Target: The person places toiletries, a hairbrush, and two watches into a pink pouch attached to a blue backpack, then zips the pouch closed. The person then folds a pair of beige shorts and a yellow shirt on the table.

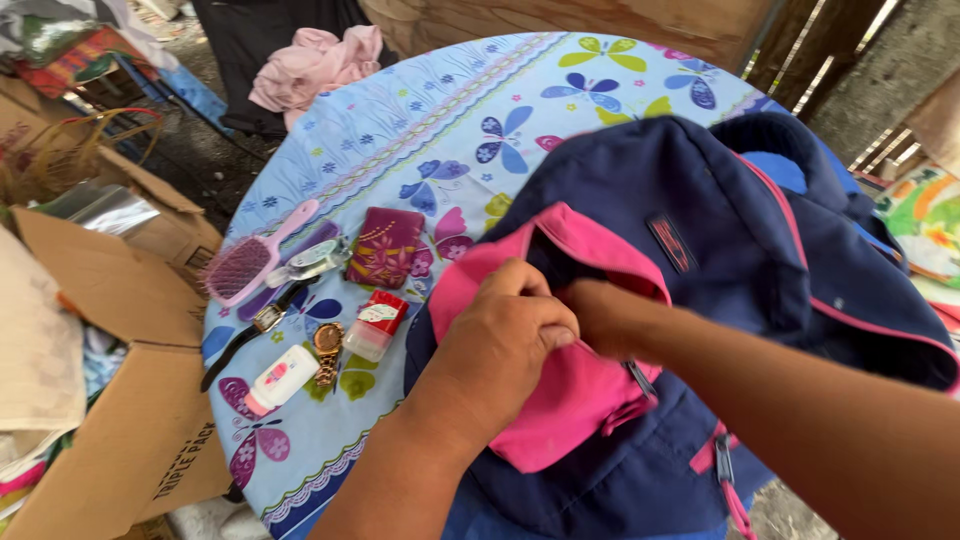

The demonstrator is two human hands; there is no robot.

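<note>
— Backpack [700,300], navy with pink trim, lies across the right half of the round table [400,120]. Its pink front pocket [570,400] is open, at the near middle.

— And the hands?

— The left hand [505,335] is clenched on the pink edge of the pocket, holding it up. The right hand [600,315] is just beside it, at the pocket's mouth; its fingers are hidden by the left hand and the fabric, so I cannot tell whether they grasp anything.

— How far along does it look?

— Judging by how things lie, barely begun. On the left of the table, well apart from the bag, sit a pink hairbrush [250,260], a maroon pouch [385,245], a small red-capped bottle [375,325], a white tube [280,380], a gold wristwatch [327,350] and a dark-strapped watch [250,335]. Nothing is visible inside the pocket.

— The surface?

— A pale blue cloth printed with butterflies covers the table.

— And around it?

— An open cardboard box [130,400] stands near left on the floor, pink clothing [315,60] lies heaped at the far edge, and wooden boards close in the far right.
</note>
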